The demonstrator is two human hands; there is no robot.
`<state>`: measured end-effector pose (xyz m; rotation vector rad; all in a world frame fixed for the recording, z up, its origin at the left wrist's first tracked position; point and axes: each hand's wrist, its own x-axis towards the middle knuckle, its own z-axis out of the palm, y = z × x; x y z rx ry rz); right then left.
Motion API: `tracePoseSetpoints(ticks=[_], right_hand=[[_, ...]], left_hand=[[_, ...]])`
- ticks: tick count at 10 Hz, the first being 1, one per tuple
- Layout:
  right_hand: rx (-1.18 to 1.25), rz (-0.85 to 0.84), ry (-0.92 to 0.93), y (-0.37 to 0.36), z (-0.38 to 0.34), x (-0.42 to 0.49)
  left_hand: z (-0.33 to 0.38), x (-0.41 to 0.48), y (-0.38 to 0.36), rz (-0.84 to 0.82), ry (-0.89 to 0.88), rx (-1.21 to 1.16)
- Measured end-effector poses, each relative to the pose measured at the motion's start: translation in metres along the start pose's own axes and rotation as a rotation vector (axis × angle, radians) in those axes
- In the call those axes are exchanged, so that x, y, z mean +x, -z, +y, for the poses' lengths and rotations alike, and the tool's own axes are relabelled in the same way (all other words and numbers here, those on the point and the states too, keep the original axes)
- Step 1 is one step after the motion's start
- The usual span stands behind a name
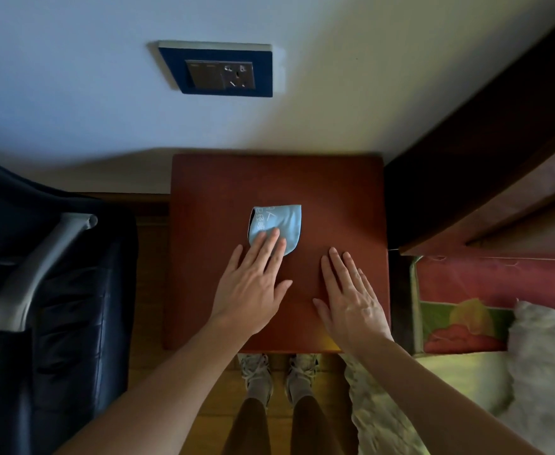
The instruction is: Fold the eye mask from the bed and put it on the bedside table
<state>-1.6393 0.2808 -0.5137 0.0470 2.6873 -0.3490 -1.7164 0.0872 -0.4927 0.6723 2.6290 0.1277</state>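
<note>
1. Bedside table (pixel 335 198): a reddish-brown square top fills the centre of the frame, its far edge against the wall. It is the set-down place named in the task, and its surface is bare apart from one item and the hands.

2. Bed (pixel 466 323): lower right of the frame, patterned covers and a white fluffy piece, just beside the table. The mask is no longer on it.

3. Chair (pixel 56 290): dark, with a pale armrest, at the left edge of the frame; apart from the table and not involved.

4. Left hand (pixel 256 284): centre of the frame, flat and spread, fingers extended, clamped on nothing. Its fingertips (pixel 271 236) lie over the near edge of the mask, apparently pressing the fold flat so that it does not spring apart.

5. Right hand (pixel 351 297): right of centre, palm down, fingers extended and close side by side, holding nothing. It lies over bare wood, apart from the mask; whether it touches the surface cannot be told. Judged idle or steadying.

6. Eye mask (pixel 279 224): light blue with pale lettering, doubled to a half-oval, a dark inner edge showing at its left side. It lies near the middle of the table top.

7. Finding: fold and placement appear complete; only release of the hands seems outstanding.
</note>
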Motion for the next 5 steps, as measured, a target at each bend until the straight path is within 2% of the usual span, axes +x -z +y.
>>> tracePoseSetpoints(ticks=[2, 4, 5], right_hand=[[-0.002, -0.021, -0.006, 0.002, -0.001, 0.001], [-0.008, -0.178, 0.010, 0.063, -0.013, 0.004], [-0.027, -0.079, 0.045, 0.115, -0.029, -0.004]], left_hand=[[0.000, 0.001, 0.006, -0.012, 0.001, -0.051], [-0.003, -0.016, 0.055, 0.076, -0.016, -0.073], [-0.003, -0.030, 0.105, 0.143, 0.012, -0.028]])
